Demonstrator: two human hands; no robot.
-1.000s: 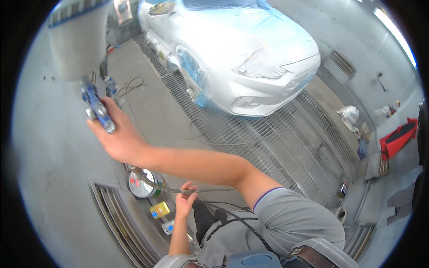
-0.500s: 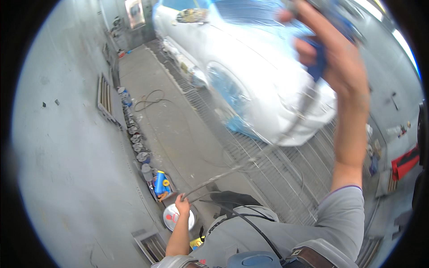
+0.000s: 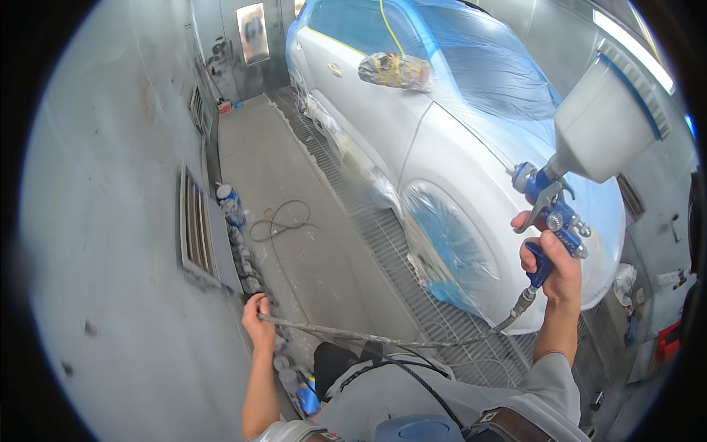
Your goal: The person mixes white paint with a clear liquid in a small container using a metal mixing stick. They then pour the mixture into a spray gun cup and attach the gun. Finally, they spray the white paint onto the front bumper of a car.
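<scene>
My right hand (image 3: 554,267) is wrapped round the handle of a blue spray gun (image 3: 554,214), with fingers at its trigger. A white, translucent paint cup (image 3: 605,118) with a ribbed lid tilts up and right from the gun. From the foot of the handle a grey, paint-stained air hose (image 3: 412,343) runs low across my front. Its left stretch is gripped in my closed left hand (image 3: 258,322), beside the wall. Ahead of the gun stands a white car (image 3: 368,110), its windows under blue masking film (image 3: 486,59). Film also covers the front wheel (image 3: 453,236), and wrapping the mirror (image 3: 398,71).
A grey wall (image 3: 110,221) with a slatted vent (image 3: 199,221) rises close on my left. Cans and a row of crumpled cups (image 3: 247,265) line its foot. Looped hose (image 3: 283,221) lies on the floor sheet (image 3: 331,272), next to metal grating (image 3: 398,265).
My right hand has lowered the spray gun from the upper edge, bringing its cup into view. My left hand, still on the hose, has moved left. My view has shifted along the car.
</scene>
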